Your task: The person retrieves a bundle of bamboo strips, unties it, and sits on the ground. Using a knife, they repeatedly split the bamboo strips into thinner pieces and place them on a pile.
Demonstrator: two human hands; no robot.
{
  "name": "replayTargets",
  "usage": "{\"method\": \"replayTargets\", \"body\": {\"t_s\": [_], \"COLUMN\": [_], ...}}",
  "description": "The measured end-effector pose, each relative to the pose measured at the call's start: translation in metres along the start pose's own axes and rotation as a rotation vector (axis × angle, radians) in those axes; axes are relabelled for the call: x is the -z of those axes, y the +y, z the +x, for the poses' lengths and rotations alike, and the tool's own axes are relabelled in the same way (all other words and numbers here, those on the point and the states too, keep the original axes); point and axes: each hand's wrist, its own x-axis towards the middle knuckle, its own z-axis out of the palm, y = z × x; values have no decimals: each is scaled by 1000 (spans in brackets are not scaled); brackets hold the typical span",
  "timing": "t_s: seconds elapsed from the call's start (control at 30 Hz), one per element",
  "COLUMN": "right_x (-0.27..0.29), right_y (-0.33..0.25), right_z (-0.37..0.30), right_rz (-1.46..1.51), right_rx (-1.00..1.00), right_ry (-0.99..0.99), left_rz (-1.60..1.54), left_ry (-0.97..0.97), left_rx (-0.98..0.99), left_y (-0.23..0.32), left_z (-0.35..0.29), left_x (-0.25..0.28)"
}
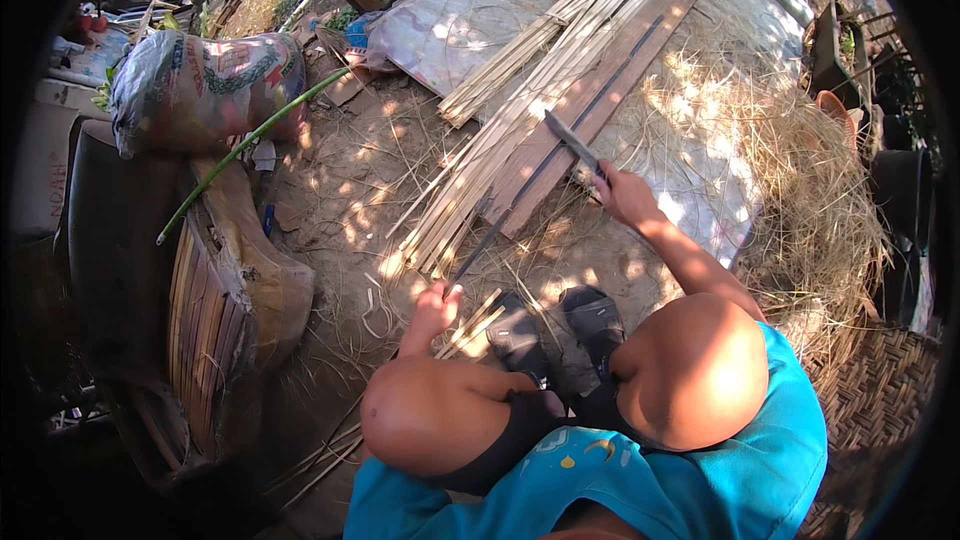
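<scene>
My right hand (630, 198) is closed round the handle of a knife (570, 138). Its blade points up and left, across a long thin dark strip (480, 248). Between the fingers of my left hand (430, 315), beside my left knee, is the near end of this strip. From there it runs away from me over a reddish-brown wooden board (645, 70). Many pale split strips (500, 175), which look like bamboo, lie lengthwise along the board's left side. Whether the blade touches the dark strip is hard to tell.
Shavings heap up (800, 190) on the right, partly over a plastic sheet (450, 25). A stuffed sack (210, 90), a green stalk (255, 135) and an open bundle of brown slats (205, 325) are at left. Woven matting (880, 390) lies at lower right.
</scene>
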Motion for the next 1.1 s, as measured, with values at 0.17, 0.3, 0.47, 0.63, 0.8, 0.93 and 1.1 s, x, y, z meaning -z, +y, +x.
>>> {"method": "replayTargets", "body": {"t_s": [0.17, 0.3, 0.47, 0.63, 0.8, 0.93, 1.1], "right_x": [-57, 40, 43, -60, -6, -41, 12], "right_y": [-62, 95, 86, -55, 16, -7, 40], "right_z": [-75, 34, 50, -51, -1, -16, 16], "right_rz": [7, -166, -83, -95, -23, -4, -202], "right_rx": [343, -70, -140, 411, 132, 275, 165], "right_ry": [-290, 329, 350, -278, 64, -47, 99], "left_rz": [318, 367, -160, -376, -353, -469, -497], "left_ry": [211, 157, -300, -296, -346, -279, -167], "left_rx": [-253, -248, 137, 202, 384, 295, 198], "left_y": [-6, -23, 7, -7, -92, -13, -48], "left_z": [29, 3, 23, 12, -47, 19, 13], "left_x": [-19, -12, 15, 24, 18, 9, -9]}}
